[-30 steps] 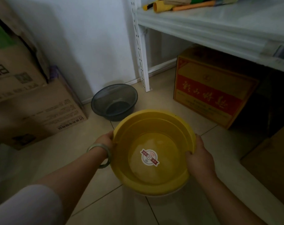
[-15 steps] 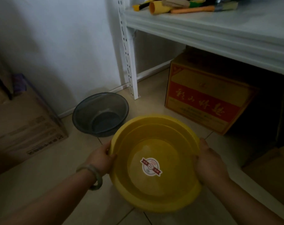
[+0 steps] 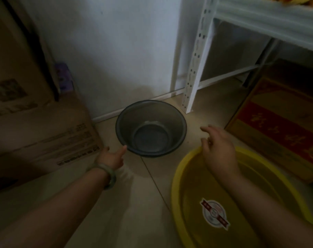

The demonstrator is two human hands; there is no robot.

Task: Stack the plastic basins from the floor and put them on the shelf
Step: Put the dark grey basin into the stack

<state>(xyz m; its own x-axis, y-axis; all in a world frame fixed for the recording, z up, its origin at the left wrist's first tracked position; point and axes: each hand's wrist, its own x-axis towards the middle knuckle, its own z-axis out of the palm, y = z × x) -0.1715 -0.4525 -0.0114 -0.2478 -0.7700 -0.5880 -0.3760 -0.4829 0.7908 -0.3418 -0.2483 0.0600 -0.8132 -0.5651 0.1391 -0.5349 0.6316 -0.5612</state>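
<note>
A dark grey plastic basin (image 3: 150, 128) stands on the tiled floor near the wall. A yellow basin (image 3: 193, 185) with a round sticker inside rests on the floor at the lower right. My left hand (image 3: 112, 158) is open, its fingertips at the grey basin's near left rim. My right hand (image 3: 217, 149) hovers open over the yellow basin's far rim, fingers spread toward the grey basin. Neither hand holds anything. The white metal shelf (image 3: 259, 17) runs across the upper right.
Cardboard boxes (image 3: 37, 133) are stacked on the left, close to the grey basin. A red and yellow carton (image 3: 281, 129) sits under the shelf on the right. The shelf's perforated white post (image 3: 197, 68) stands just behind the grey basin.
Both hands have let go of the yellow basin, which now lies on the floor at the right. Both hands have reached forward to the grey basin, and the view has swung left.
</note>
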